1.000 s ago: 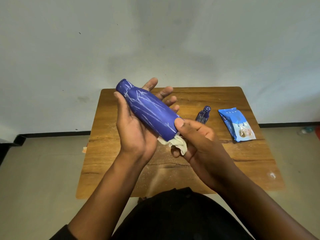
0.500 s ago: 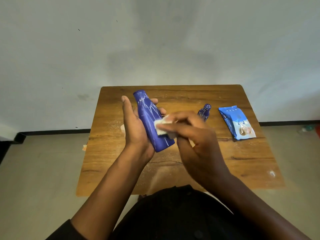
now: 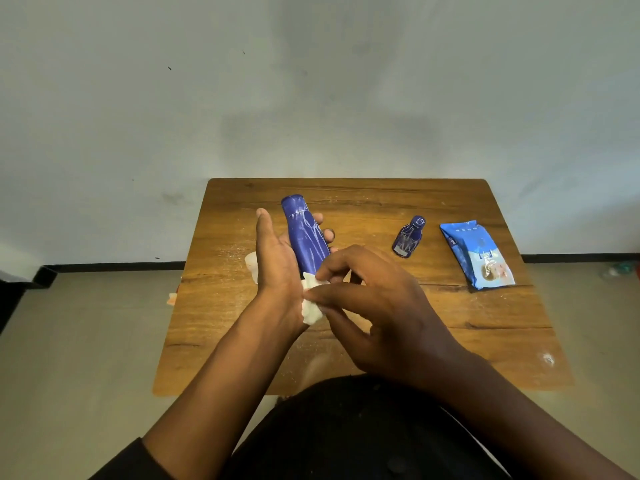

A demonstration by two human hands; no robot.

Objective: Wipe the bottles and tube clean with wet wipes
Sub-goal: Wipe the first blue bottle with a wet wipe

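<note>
2 hands are being shown above a wooden surface (image 3: 467,327). 1 large blue bottle (image 3: 306,237), streaked with white, is being gripped in the left hand (image 3: 277,268), with the thumb along its near side and the fingertips curled round its far side; it is being held above the surface, tilted, with its narrow top pointing away from the person. 1 crumpled white wet wipe (image 3: 311,299) is being pinched between the thumb and fingers of the right hand (image 3: 377,306) and is being pressed against the lower end of the large bottle, beside the left wrist. 1 small blue bottle (image 3: 408,237) is being left lying on the surface, well apart from the hands, to the right. 1 blue pack of wet wipes (image 3: 478,254) is lying just beyond it, nearer the right edge. 1 pale object (image 3: 252,265) is partly hidden behind the left hand; what it is cannot be told.
</note>
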